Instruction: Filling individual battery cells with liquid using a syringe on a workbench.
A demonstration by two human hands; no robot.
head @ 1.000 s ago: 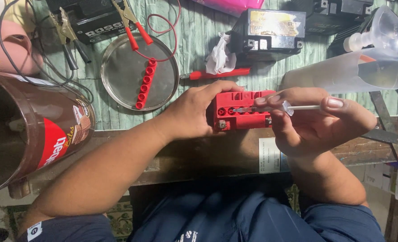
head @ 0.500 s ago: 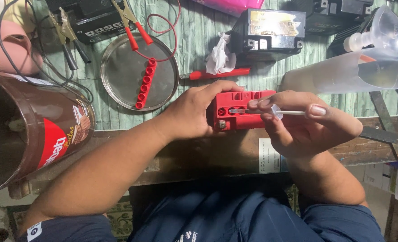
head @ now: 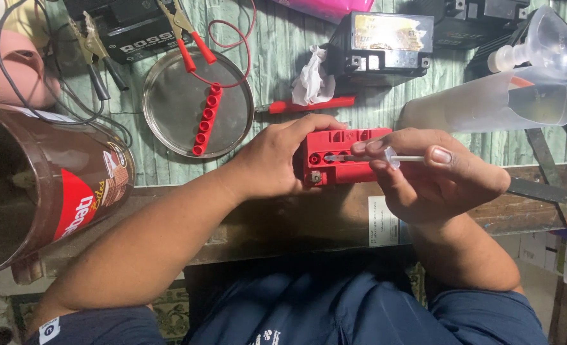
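Note:
A small red battery (head: 334, 153) with a row of round filler holes on top sits at the near edge of the green wooden bench. My left hand (head: 277, 160) grips its left side and steadies it. My right hand (head: 430, 176) holds a clear plastic syringe (head: 376, 158), thumb on the plunger end, with the tip lying over the holes on the battery's top. A red strip of joined caps (head: 205, 119) lies in a round metal dish (head: 168, 96) to the left.
A clear measuring jug (head: 501, 102) with liquid lies at the right. Black batteries (head: 386, 38) stand at the back, with a red screwdriver (head: 309, 104), a crumpled tissue (head: 310, 80) and red and black clamp leads (head: 187, 32). A large brown plastic jar (head: 34, 185) stands at the left.
My right hand has slid the syringe leftward, so its tip now lies farther across the top of the red battery. My left hand has stayed on the battery.

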